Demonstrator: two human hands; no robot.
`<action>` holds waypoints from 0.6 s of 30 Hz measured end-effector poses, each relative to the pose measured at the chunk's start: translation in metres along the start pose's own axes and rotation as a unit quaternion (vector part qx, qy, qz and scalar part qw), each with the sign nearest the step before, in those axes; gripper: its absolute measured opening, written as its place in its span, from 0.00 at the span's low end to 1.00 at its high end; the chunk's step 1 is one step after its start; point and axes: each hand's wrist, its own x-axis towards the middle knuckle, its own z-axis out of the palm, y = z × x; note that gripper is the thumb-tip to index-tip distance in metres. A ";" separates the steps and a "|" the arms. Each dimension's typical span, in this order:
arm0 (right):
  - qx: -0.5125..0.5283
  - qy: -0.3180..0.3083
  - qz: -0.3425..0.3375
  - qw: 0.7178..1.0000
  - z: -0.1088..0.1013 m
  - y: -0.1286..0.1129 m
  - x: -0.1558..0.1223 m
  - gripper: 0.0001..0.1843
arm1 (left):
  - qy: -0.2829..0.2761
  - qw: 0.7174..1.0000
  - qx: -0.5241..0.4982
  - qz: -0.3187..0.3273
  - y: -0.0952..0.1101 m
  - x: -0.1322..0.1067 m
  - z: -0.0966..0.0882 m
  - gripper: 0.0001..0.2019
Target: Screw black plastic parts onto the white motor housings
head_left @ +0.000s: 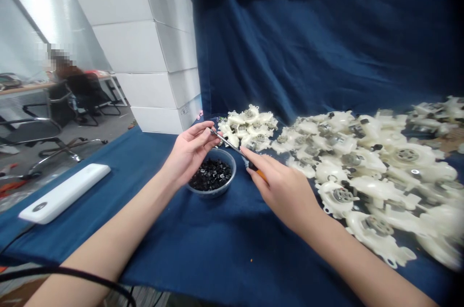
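Note:
My right hand (pixel 281 186) is wrapped round a screwdriver (pixel 232 145) with an orange handle. Its metal shaft slants up and left to the fingertips of my left hand (pixel 194 150). Those fingers are pinched together around the screwdriver's tip, where a small dark bit shows; I cannot make out what it is. Just below both hands stands a clear plastic bowl (pixel 232 179), filled with small black parts (pixel 212 175).
Many cream plastic housings (pixel 366 167) with grey metal pieces cover the table's right side; a smaller heap (pixel 250 125) lies behind the bowl. White boxes (pixel 145 51) are stacked at back left. A white oblong device (pixel 67 193) with a cable lies left. A person (pixel 68 70) sits far left.

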 end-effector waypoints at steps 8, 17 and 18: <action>0.267 -0.039 0.107 0.957 -0.002 -0.002 0.001 0.20 | 0.005 0.993 0.098 0.058 0.001 -0.003 -0.001 0.09; 0.269 -0.041 0.117 0.955 -0.006 0.000 0.005 0.16 | 0.025 0.990 0.124 0.060 -0.002 -0.002 -0.005 0.11; 0.308 -0.070 0.125 0.940 -0.004 0.001 0.005 0.19 | 0.024 0.991 0.120 0.059 -0.002 -0.002 -0.005 0.11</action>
